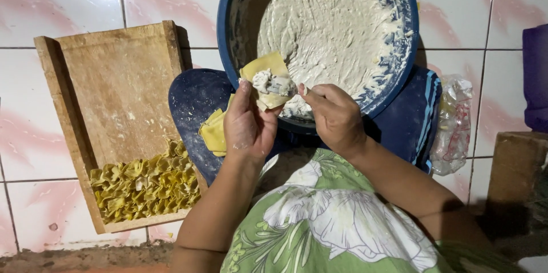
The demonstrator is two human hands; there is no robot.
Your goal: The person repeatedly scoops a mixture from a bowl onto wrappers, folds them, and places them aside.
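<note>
Tray (114,79) of folded dumplings (145,187) left of filling bowl (228,27).

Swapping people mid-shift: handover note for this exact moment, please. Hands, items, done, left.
Left hand: holds an open yellow wrapper with a dab of pale filling on it.
Right hand: at the wrapper's edge, fingers pinched; what they hold cannot be told.
Blue bowl of pale filling sits just beyond the hands.
Spare wrappers lie on the dark blue lid under the left hand.
Done: folded dumplings piled at the wooden tray's near end.
Left: this wrapper not yet folded; much filling remains.
</note>
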